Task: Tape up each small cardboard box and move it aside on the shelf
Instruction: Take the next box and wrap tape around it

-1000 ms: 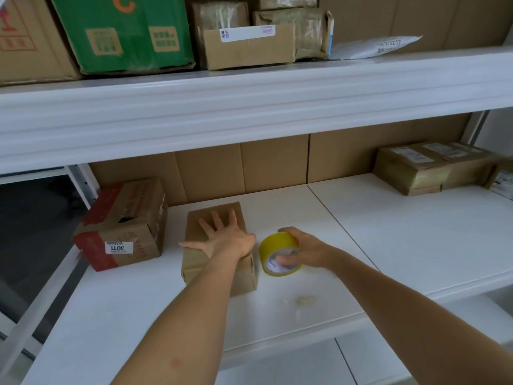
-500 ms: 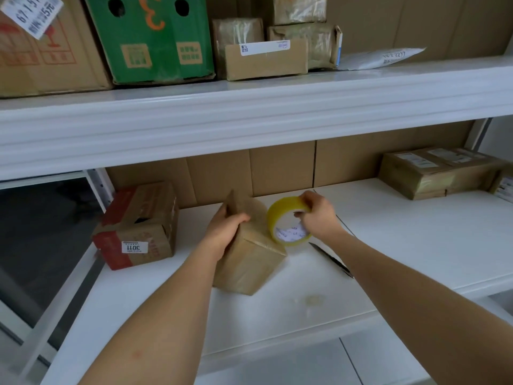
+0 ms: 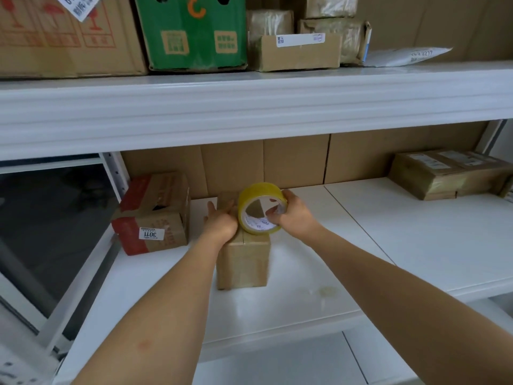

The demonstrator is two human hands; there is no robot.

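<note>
My left hand presses flat on the small box to steady it (flaps shut), while my right hand's fingers pinch the tape roll just beside, ready to seal.

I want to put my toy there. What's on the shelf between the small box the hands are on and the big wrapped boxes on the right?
Nothing: between the small box and the wrapped boxes, the head view shows bare white shelf.

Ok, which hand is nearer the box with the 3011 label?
Left. The left hand presses the small box just right of the 3011 box; the right hand, holding the tape roll, is farther right.
</note>
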